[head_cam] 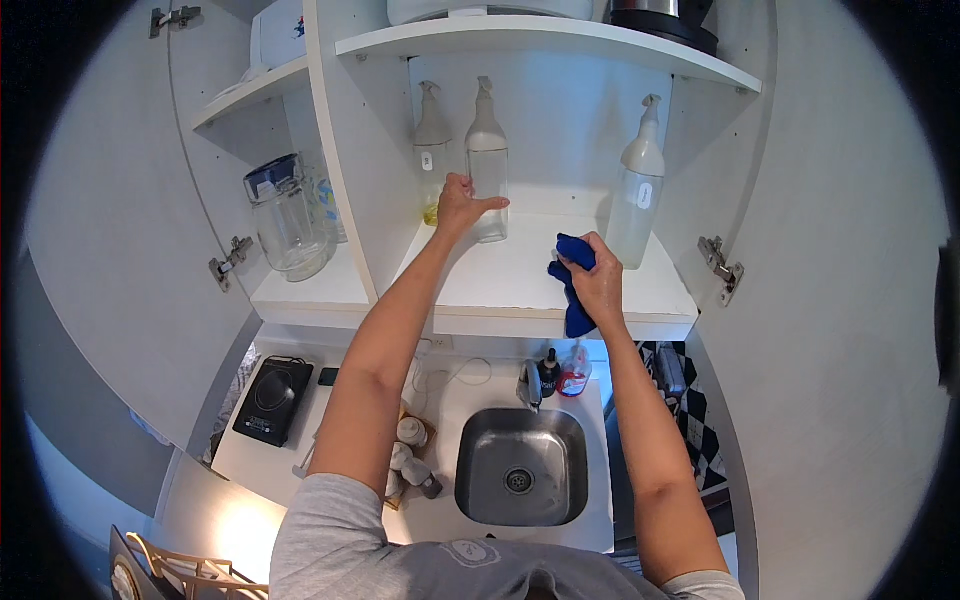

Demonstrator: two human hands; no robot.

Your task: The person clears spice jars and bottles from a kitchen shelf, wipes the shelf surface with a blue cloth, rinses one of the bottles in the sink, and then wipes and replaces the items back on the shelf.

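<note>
Inside an open wall cabinet, my left hand (462, 207) is around the lower half of a clear bottle with a white pump top (489, 169), its thumb across the front. The bottle stands upright on the white cabinet shelf (517, 277). A similar bottle (431, 161) with yellow liquid at its bottom is just behind and left of that hand, partly hidden by it. My right hand (598, 279) grips a bunched dark blue cloth (576, 259), part of which hangs over the shelf's front edge. Close to its right stands a third white-topped bottle (640, 187), labelled and filled with pale liquid.
Open cabinet doors (840, 300) flank both sides. Glass jars (289, 225) stand in the left compartment; an upper shelf (547, 37) runs overhead. Below are a steel sink (521, 469), a faucet (531, 386), soap bottles (574, 373) and a portable cooktop (273, 401).
</note>
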